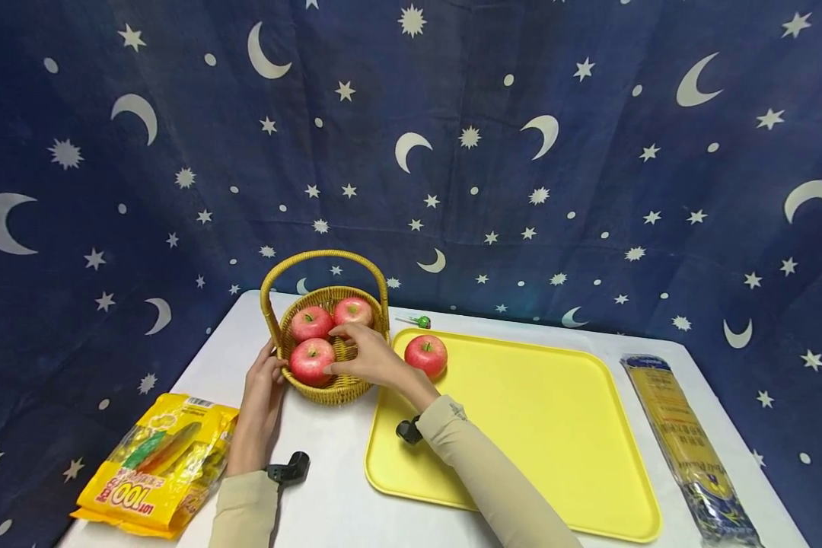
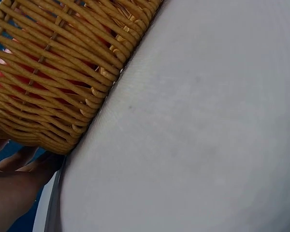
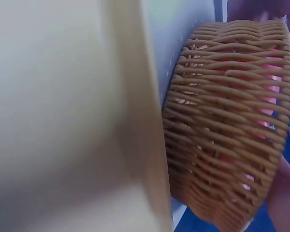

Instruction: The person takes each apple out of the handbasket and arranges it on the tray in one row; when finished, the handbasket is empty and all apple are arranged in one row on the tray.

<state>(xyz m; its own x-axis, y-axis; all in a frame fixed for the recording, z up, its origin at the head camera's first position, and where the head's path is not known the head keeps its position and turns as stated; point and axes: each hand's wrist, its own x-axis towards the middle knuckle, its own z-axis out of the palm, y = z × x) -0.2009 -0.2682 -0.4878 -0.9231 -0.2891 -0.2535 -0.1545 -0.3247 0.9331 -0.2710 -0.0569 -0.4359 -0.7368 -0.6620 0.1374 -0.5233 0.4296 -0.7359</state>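
Head view: we've the right hand (image 1: 370,358) spread, empty, inside the wicker basket (image 1: 329,394), nearer the lone apple (image 1: 426,355) at basket's right; left hand (image 1: 263,388) touches basket's left, grip unclear.

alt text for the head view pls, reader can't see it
A right hand reaches over three red apples in a wicker basket while the left hand touches the basket's left side. A fourth apple sits on a yellow tray; a lollipop, yellow bag and long packet lie around, before a starry backdrop.
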